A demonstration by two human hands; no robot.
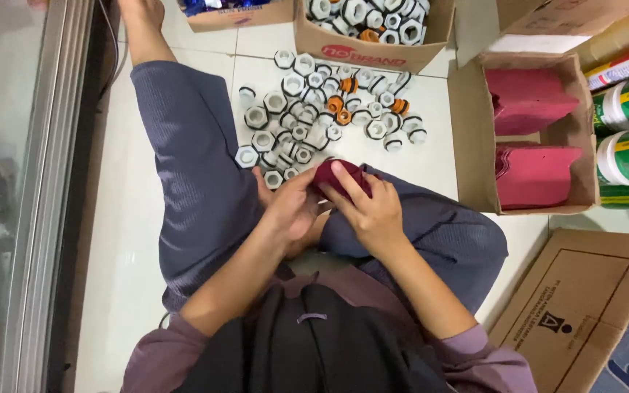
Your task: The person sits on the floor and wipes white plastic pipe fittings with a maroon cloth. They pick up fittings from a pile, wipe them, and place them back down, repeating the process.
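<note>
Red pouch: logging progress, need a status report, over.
Both hands, left and right, gripping red pouch over lap. Pile of fittings on floor just ahead. Nothing between hands and pile.

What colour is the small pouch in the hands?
Dark red, maroon pouch, seen in the head view.

I see loose fittings (322, 109) on the floor (132, 276) ahead of my hands; behind them a box of fittings (373, 33), and right (beside my knee) a box of pouches (529, 131).
</note>
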